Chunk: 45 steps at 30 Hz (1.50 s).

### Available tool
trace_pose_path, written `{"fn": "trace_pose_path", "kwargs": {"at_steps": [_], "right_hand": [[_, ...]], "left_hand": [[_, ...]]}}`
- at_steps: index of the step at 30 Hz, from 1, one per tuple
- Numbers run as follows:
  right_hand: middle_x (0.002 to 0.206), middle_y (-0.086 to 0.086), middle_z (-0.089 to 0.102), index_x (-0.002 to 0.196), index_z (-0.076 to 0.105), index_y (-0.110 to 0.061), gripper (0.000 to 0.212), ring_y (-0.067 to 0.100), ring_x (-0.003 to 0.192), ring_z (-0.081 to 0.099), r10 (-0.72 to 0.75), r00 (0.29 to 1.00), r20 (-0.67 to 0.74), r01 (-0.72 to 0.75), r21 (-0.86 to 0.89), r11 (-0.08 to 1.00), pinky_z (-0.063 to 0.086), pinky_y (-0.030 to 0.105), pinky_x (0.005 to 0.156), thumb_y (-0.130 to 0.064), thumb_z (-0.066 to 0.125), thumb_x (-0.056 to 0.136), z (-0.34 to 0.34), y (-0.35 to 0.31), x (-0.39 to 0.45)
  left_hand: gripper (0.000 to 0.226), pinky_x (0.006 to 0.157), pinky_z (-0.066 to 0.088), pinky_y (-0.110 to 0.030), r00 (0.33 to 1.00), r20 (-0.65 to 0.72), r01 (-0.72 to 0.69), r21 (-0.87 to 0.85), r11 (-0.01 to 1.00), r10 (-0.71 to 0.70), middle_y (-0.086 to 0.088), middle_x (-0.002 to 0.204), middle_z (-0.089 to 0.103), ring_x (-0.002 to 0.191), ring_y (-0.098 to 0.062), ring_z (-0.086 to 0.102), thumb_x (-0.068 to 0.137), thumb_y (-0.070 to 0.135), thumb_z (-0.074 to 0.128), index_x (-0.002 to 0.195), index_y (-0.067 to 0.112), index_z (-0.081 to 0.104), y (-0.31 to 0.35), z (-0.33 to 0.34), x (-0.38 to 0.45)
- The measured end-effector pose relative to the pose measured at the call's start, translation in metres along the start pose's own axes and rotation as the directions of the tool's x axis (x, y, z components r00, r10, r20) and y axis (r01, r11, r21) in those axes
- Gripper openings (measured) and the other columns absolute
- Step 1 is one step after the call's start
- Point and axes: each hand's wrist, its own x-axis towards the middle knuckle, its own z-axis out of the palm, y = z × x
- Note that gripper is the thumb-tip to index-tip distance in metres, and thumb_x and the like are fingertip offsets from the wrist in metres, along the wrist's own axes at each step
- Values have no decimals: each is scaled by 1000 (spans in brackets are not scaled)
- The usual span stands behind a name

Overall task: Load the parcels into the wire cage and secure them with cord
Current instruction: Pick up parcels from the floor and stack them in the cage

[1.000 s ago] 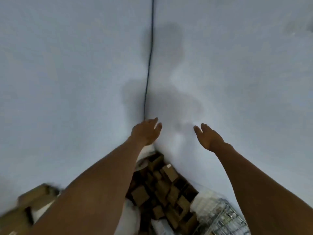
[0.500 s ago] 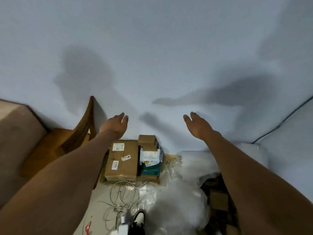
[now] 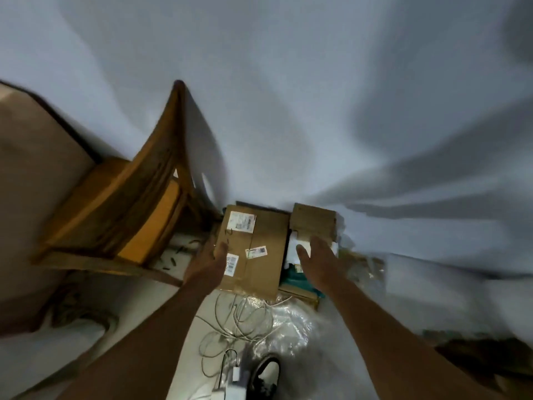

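Labels on the large cardboard box (image 3: pixel 253 249) blur beyond reading; left hand (image 3: pixel 209 265) touches its edge, right hand (image 3: pixel 318 265) hovers spread, both empty.

Dim, motion-blurred, streaked shadows, edges warped

Brown cardboard box (image 3: pixel 253 249) with white labels; teal parcel (image 3: pixel 297 280); orange-brown wooden chair (image 3: pixel 121 215).
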Motion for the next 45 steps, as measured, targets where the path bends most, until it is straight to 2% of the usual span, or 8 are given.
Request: {"fn": "trace_pose_path", "kwargs": {"at_steps": [5, 8, 12, 18, 31, 33, 36, 45], "right_hand": [[163, 18, 28, 159, 18, -4, 81, 33, 150, 27, 148, 985, 89, -163, 185, 969, 28, 46, 121, -51, 50, 100, 161, 61, 76], [144, 13, 54, 149, 33, -14, 72, 35, 131, 54, 183, 973, 144, -230, 483, 845, 48, 52, 105, -38, 70, 92, 221, 77, 111], [119, 2, 66, 139, 45, -17, 62, 22, 107, 65, 273, 919, 284, -393, 681, 617, 54, 30, 83, -36, 76, 88, 264, 82, 139], [108, -14, 71, 128, 55, -34, 43, 1, 96, 64, 220, 930, 295, -368, 732, 573, 43, 13, 69, -37, 74, 90, 263, 69, 119], [100, -15, 77, 118, 65, -32, 33, 0, 81, 74, 160, 967, 196, -253, 784, 567, 56, 14, 62, -30, 78, 88, 60, 1, -38], [115, -12, 72, 131, 58, -32, 48, 8, 95, 72, 150, 977, 155, -214, 785, 581, 60, 23, 76, -45, 75, 88, 17, -5, -68], [134, -1, 63, 145, 47, -31, 69, 27, 119, 63, 169, 984, 62, -151, 797, 585, 51, 48, 105, -56, 72, 86, -55, -4, -122], [124, -5, 65, 136, 51, -35, 63, 18, 104, 64, 276, 927, -254, 66, 835, 546, 54, 36, 87, -63, 70, 82, -248, 45, -296]], "left_hand": [[84, 124, 17, -55, 989, 22, 145, -6, 989, -145, -11, 168, 19, 154, -35, 18, 96, 69, 38, 163, 25, 14, -101, 93, 88], [88, 121, 26, -55, 979, 39, 203, -55, 978, -201, -15, 164, 27, 150, -38, 28, 93, 62, 56, 161, 19, 20, -140, 122, 135], [63, 84, 62, -41, 947, 208, 316, -442, 840, -247, -7, 133, 61, 113, -25, 65, 87, 28, 79, 140, 21, 46, -170, 149, 164], [70, 54, 59, -25, 920, 161, 378, -597, 708, -356, 4, 108, 66, 85, -18, 73, 76, 12, 88, 133, 25, 52, -177, 147, 137], [87, 90, 57, -57, 936, 155, 348, -543, 764, -316, -1, 123, 60, 104, -29, 65, 61, 40, 94, 130, 33, 42, -39, -5, -34], [93, 92, 56, -55, 949, 138, 313, -528, 789, -284, -3, 123, 58, 105, -29, 62, 57, 44, 94, 132, 32, 42, -2, -19, -59], [103, 85, 54, -45, 978, 136, 209, -526, 825, -161, -1, 123, 55, 100, -24, 59, 59, 47, 93, 145, 32, 38, 62, -41, -109], [94, 99, 54, -55, 950, 144, -167, -513, 842, 276, -4, 135, 62, 110, -31, 66, 69, 54, 86, 147, 32, 37, 247, -64, -272]]}}
